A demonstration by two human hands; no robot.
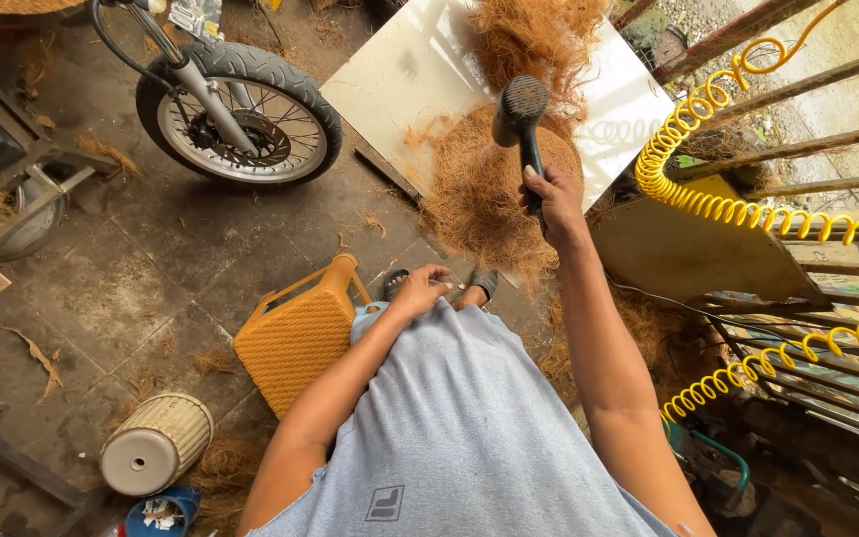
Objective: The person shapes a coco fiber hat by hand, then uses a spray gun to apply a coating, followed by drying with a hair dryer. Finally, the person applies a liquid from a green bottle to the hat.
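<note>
Your right hand (552, 202) is clenched round the black brush (520, 114) handle, held up over the fibre pile (469, 189) on the white board (400, 75). Left hand (420, 288) at your shirt hem, fingers curled, pinching something tiny; can't tell what. Judging by the loose heap, brushing's approx. mid-way.

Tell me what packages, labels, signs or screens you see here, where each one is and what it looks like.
Foil packet: top edge, above the motorbike wheel; crumpled, silvery.
Patch: on the grey shirt, bottom centre; small dark square.
Printed panels: far right, under the yellow coiled hose; flat, multicoloured.
No screens.
</note>
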